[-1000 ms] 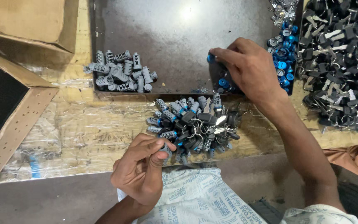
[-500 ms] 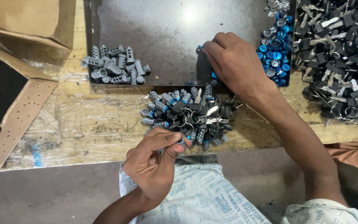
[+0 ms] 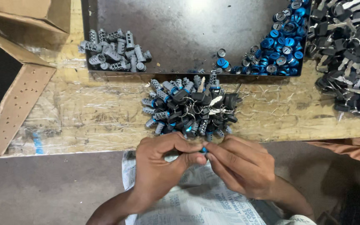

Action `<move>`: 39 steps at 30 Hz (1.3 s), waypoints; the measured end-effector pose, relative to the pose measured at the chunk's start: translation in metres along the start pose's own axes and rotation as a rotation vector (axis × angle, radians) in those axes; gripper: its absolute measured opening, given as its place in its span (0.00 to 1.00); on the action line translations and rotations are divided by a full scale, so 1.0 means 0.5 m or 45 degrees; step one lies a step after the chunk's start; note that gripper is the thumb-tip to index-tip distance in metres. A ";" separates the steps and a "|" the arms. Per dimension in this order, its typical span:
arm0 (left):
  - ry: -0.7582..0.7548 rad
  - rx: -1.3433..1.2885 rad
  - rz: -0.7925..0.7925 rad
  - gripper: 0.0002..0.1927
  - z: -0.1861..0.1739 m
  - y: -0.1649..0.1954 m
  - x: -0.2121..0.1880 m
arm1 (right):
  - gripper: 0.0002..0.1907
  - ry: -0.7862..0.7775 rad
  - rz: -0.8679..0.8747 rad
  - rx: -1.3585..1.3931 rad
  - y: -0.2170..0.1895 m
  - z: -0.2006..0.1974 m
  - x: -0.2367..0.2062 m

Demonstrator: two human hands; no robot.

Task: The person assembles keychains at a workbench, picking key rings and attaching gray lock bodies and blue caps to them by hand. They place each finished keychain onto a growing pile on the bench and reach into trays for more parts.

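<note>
Fingers [image 3: 188,157] of the left hand [image 3: 161,168] and the right hand [image 3: 240,166] meet at the near edge of the tabletop [image 3: 84,112], pinched closed on one small blue-tipped part [image 3: 203,149]. Most of the part is hidden between the fingertips; only its blue end shows.

Just beyond the hands lies a heap of grey lock cylinders with black-headed keys [image 3: 190,108], touching the front rim of a dark metal tray [image 3: 180,29]. Inside the tray, a group of bare grey cylinders [image 3: 113,50] lies at the left and a pile of blue caps [image 3: 278,46] at the right. A large pile of black keys [image 3: 346,50] lies on the tabletop at the far right. Cardboard [image 3: 17,100] lies at the left.

Handling judgement: the part appears light, rigid and small, with smooth metal that may slip. Grip it across the ribbed grey barrel with fingertips, leaving the blue end free.
</note>
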State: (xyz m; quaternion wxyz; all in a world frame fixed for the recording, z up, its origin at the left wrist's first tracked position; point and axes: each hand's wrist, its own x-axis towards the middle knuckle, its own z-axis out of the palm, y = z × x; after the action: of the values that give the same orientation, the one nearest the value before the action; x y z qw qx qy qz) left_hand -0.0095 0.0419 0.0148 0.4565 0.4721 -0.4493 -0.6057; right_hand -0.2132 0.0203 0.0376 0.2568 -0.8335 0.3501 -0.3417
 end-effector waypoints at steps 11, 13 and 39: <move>-0.388 -0.286 -0.555 0.09 -0.018 -0.024 -0.002 | 0.23 0.034 -0.314 -0.009 0.021 0.061 -0.062; -0.328 -0.565 -0.517 0.10 -0.001 0.000 -0.002 | 0.16 0.085 -0.527 -0.207 0.032 0.061 -0.058; 0.237 0.214 0.356 0.10 -0.071 -0.015 0.047 | 0.10 0.406 0.398 0.081 0.000 0.060 0.071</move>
State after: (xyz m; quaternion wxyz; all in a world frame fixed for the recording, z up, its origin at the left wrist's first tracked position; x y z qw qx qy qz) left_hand 0.0214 0.0162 -0.0014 0.5348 0.4955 -0.5156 -0.4502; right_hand -0.1721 -0.0010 0.0325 0.2742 -0.6960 0.5004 -0.4360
